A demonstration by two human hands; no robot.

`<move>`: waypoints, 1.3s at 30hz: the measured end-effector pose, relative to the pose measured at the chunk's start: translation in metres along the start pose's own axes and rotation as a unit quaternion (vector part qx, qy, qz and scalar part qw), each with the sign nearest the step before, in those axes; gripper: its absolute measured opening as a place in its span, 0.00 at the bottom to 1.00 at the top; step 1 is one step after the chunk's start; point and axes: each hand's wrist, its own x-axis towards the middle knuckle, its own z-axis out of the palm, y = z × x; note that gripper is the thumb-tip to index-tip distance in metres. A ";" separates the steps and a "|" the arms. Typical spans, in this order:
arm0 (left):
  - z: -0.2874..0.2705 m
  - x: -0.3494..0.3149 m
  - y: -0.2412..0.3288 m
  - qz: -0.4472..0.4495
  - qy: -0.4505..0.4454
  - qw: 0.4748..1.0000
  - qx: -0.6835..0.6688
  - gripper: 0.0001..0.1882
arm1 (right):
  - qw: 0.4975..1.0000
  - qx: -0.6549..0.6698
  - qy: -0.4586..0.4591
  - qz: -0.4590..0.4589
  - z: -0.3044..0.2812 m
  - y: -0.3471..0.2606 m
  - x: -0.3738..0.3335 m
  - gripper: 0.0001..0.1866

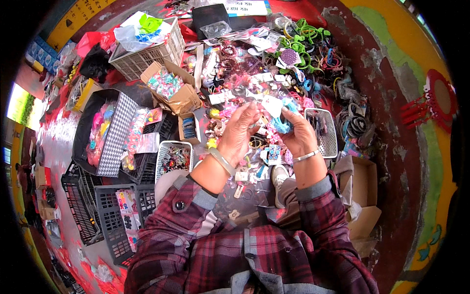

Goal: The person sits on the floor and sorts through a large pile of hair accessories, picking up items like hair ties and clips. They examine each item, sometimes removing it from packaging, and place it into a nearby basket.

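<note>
Above a heap of small hair accessories, my two hands are raised a short way apart. My right hand (pixel 299 133) is closed on a light blue fluffy hair tie (pixel 281 125). A white card (pixel 272 105) stands out beside it, between the hands; whether it is attached to the tie I cannot tell. My left hand (pixel 240 131) has its fingers pressed together, pointing up toward the card. What its fingertips hold, if anything, is hidden in the clutter behind. Beneath the hands lie pink, white and yellow hair pieces (pixel 255 142), some in clear plastic.
To the left stand a white basket (pixel 159 165), an open cardboard box (pixel 188 104), a houndstooth box (pixel 116 134) and black crates (pixel 108 211). Another white basket (pixel 334 147) is right of my hands. Green headbands (pixel 309 33) pile up at the far right. A beige crate (pixel 128 66) stands far left.
</note>
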 end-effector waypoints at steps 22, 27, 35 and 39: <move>0.014 0.008 0.003 0.022 -0.102 0.975 -0.194 0.26 | 0.970 -0.233 0.029 -0.066 0.010 0.022 -0.006 0.10; 0.010 0.013 -0.001 0.034 -0.130 0.970 -0.205 0.24 | 0.970 -0.222 0.061 -0.080 0.010 0.020 -0.004 0.10; 0.003 0.017 0.007 0.044 -0.096 0.981 -0.161 0.21 | 0.984 -0.168 0.007 -0.052 0.006 0.003 -0.009 0.08; 0.010 0.011 0.010 0.059 -0.106 0.985 -0.122 0.20 | 0.969 -0.239 0.031 -0.045 0.001 -0.001 -0.009 0.05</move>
